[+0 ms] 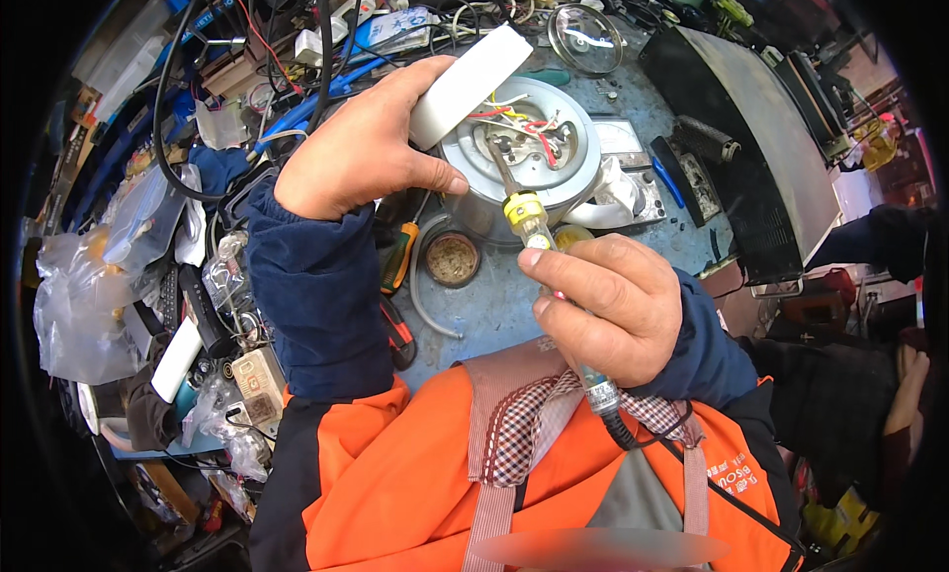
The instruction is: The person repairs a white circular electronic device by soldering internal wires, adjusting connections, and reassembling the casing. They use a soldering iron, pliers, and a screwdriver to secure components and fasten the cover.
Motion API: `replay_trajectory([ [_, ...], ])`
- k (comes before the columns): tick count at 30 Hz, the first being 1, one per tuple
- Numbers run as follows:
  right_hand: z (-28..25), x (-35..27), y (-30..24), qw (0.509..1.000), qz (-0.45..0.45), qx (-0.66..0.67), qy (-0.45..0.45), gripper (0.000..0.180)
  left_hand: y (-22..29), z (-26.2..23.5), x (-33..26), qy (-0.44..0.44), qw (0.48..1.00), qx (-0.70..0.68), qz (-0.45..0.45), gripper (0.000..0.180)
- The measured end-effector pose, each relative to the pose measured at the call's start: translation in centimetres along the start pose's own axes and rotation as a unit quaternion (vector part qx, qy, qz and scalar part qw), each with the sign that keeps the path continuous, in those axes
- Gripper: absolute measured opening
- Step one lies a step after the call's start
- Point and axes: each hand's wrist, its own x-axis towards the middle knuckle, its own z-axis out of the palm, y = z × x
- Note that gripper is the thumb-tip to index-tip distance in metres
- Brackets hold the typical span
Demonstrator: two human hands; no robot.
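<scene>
left hand [356, 147]: clamped on the white handle [473, 83] of the upturned round appliance base [519, 152], thumb under, fingers over, so I'd say it's steadying the thing.
right hand [603, 310]: wrapped tight round a soldering iron [539, 241] with a yellow collar, its cord running off below the fist toward my chest.
where the work is: the base sits on the blue bench [633, 107], just ahead of both hands, its red, yellow and white wires [524, 122] facing up.
the key line: the iron's long axis runs from my right fist up and a bit left, tip landing among the metal contacts near the middle of the base.
nearer hand: right one is closer to the wiring, left is off to the side on the handle.
nearby: an orange-handled screwdriver [398, 256] and a small round tin [453, 260] lie just below the base.
</scene>
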Motion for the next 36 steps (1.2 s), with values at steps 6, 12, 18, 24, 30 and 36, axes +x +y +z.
replay_trajectory([
  [6,0.7,0.0,0.0,1.0,0.004,0.003,0.016,0.033,-0.2,0.0,0.1,-0.001,1.0,0.005,0.006,0.109],
  [12,0.7,-0.1,0.2,1.0,0.005,0.004,0.012,0.033,0.9,-0.1,0.0,0.004,1.0,0.015,0.005,0.105],
  [18,0.6,-0.2,-0.1,1.0,0.013,0.014,0.011,0.032,0.3,-0.1,0.2,-0.003,1.0,-0.005,0.002,0.104],
  [24,0.7,-0.4,-0.2,1.0,0.021,0.011,0.012,0.03,0.5,0.0,0.2,0.004,1.0,0.006,-0.001,0.105],
  [30,1.2,0.0,-0.2,0.999,0.02,0.008,0.031,0.03,0.1,0.0,0.3,0.002,1.0,0.002,-0.001,0.105],
  [36,1.0,0.1,-0.5,0.999,0.025,-0.003,0.032,0.028,0.1,0.0,0.3,-0.002,1.0,0.0,0.006,0.105],
])
